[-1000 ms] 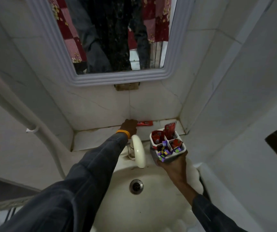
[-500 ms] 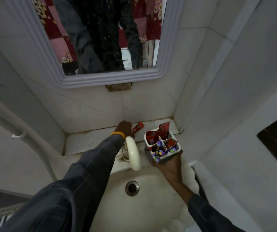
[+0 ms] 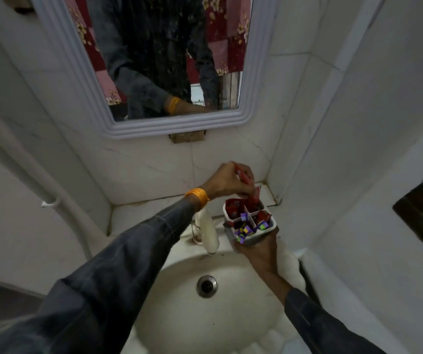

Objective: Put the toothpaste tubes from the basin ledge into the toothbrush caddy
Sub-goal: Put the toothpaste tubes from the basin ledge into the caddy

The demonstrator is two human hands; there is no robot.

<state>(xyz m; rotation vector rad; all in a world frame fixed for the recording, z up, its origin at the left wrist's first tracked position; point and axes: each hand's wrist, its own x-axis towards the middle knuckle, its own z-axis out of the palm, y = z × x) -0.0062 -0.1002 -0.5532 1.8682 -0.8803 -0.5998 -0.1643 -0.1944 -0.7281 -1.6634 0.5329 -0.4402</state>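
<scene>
My right hand (image 3: 256, 247) holds a white four-compartment toothbrush caddy (image 3: 252, 238) from below, above the basin's right rim. Red toothpaste tubes (image 3: 233, 206) stand in its far compartments; small purple items fill the near ones. My left hand (image 3: 227, 182), with an orange band at the wrist, is closed on a red toothpaste tube (image 3: 243, 178) held tilted just above the caddy's far right compartment. The tube's lower end reaches the caddy's rim. The basin ledge (image 3: 139, 215) behind the tap shows no tubes.
A white tap (image 3: 206, 232) stands between my arms, over the cream basin (image 3: 179, 302) with its metal drain (image 3: 207, 286). A framed mirror (image 3: 159, 60) hangs above. Tiled walls close in on the right and back; a white pipe (image 3: 26, 162) runs down the left.
My left hand lifted the red tube off the ledge and carried it right and up to the caddy. The caddy stayed in my right hand. The camera tilted down slightly.
</scene>
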